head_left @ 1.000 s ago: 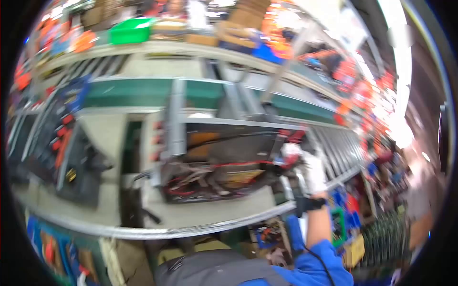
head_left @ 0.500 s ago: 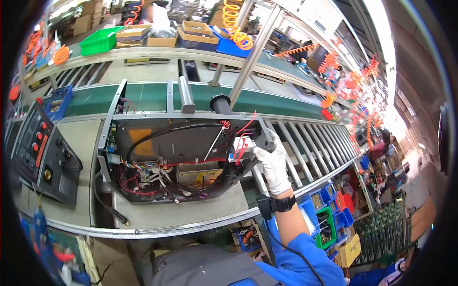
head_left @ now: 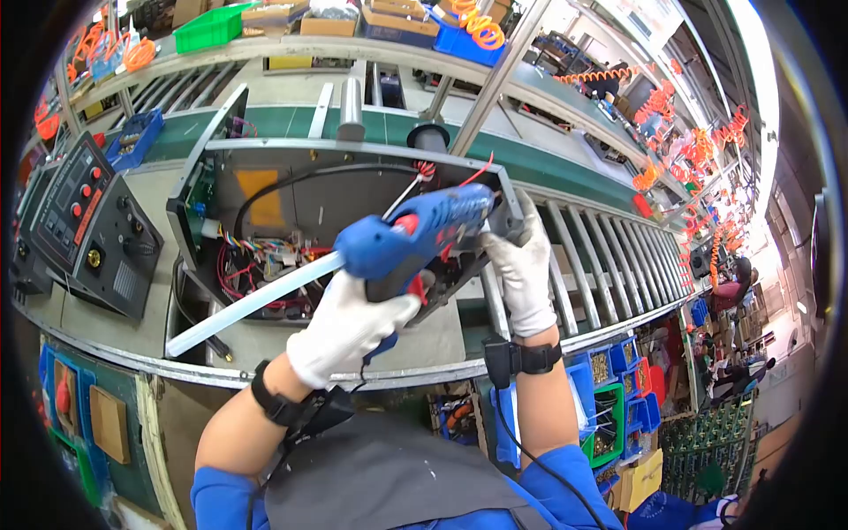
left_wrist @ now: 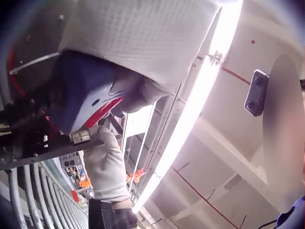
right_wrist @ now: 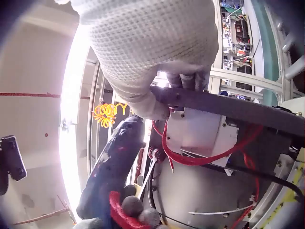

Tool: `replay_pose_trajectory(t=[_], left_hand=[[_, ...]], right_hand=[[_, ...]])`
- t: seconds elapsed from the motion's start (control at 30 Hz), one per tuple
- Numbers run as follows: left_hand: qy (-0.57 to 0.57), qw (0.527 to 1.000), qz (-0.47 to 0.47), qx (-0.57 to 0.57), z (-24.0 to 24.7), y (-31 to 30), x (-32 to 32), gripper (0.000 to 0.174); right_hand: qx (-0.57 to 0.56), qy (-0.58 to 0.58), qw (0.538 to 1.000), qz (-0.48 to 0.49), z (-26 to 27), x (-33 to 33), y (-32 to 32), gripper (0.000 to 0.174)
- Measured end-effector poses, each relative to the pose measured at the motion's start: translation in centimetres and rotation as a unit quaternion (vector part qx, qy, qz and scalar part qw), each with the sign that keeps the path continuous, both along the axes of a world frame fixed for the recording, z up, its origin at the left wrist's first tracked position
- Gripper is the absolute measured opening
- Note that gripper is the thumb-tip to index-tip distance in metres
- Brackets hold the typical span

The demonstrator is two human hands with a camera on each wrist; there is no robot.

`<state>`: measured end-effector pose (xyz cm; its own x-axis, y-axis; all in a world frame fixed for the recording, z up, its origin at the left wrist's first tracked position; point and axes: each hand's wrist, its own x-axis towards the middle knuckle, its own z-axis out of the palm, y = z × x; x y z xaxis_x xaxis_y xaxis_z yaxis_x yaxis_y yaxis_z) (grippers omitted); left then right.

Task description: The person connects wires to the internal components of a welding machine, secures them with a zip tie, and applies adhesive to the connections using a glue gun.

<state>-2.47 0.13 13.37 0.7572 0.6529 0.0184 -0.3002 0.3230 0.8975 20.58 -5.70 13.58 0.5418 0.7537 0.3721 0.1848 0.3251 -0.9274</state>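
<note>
My gloved left hand [head_left: 349, 327] grips the handle of a blue glue gun [head_left: 424, 225], with a long whitish glue stick [head_left: 256, 305] poking out of its rear. The gun's front end is over the right end of an open dark metal case [head_left: 314, 208], which has coloured wires inside. At that end my gloved right hand [head_left: 523, 278] holds the case's corner. In the right wrist view, the right thumb and fingers hook over the case edge [right_wrist: 228, 107], close beside a white plate [right_wrist: 198, 133] and red wires. The gun's nozzle is hidden in the head view.
A machine with red knobs [head_left: 97, 221] stands at the left. Metal rollers [head_left: 609, 261] run to the right of the case. A green belt [head_left: 380, 128] passes behind, below a shelf with boxes and a green bin [head_left: 212, 28]. Small parts bins [head_left: 609, 424] sit at lower right.
My left hand has come into the head view gripping the glue gun, now over the case's right end. My right hand stays at the case corner.
</note>
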Motion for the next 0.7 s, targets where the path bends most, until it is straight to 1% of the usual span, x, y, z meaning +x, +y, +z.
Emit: replay_pose_trajectory(t=[0.07,0.1,0.17,0.2,0.23,0.3,0.43,0.5,0.63,0.7], left_hand=[[0.015,1.0,0.019,0.0,-0.9,0.2,1.4,0.034],[0.016,1.0,0.014,-0.004,-1.2,0.4,1.8,0.034],[-0.008,1.0,0.005,0.029,-1.6,0.8,2.3,0.033],[-0.011,1.0,-0.021,-0.004,-1.4,0.9,2.2,0.034],[-0.011,1.0,-0.026,-0.005,-1.0,0.8,2.4,0.034],[-0.007,0.998,0.025,-0.051,-0.2,0.5,3.0,0.037],[0.008,0.999,0.007,-0.033,-0.8,1.2,2.8,0.043],[0.039,0.999,-0.014,-0.008,-0.7,1.5,2.4,0.046],[0.002,0.999,-0.023,-0.024,-0.5,1.6,2.3,0.048],[0.055,0.998,-0.013,-0.013,0.3,1.3,2.0,0.045]], right_hand=[[-0.037,0.001,0.999,-0.004,0.0,0.3,-0.2,0.067],[-0.055,-0.006,0.998,-0.002,0.4,0.1,-0.5,0.065],[-0.059,-0.007,0.998,-0.018,0.9,-0.5,-0.5,0.065],[-0.059,-0.01,0.998,-0.028,1.0,-0.7,-0.5,0.064],[-0.059,-0.011,0.998,-0.033,0.9,-0.6,-0.6,0.064],[-0.058,-0.004,0.998,-0.013,0.7,-0.3,-0.6,0.064],[-0.053,-0.008,0.998,-0.032,0.6,-0.6,-0.5,0.064],[-0.052,-0.008,0.998,-0.031,0.2,-0.3,-0.5,0.063],[-0.03,-0.014,0.999,-0.033,0.5,-0.9,-0.4,0.062],[-0.032,-0.001,0.999,-0.019,0.5,-0.7,-0.5,0.062]])
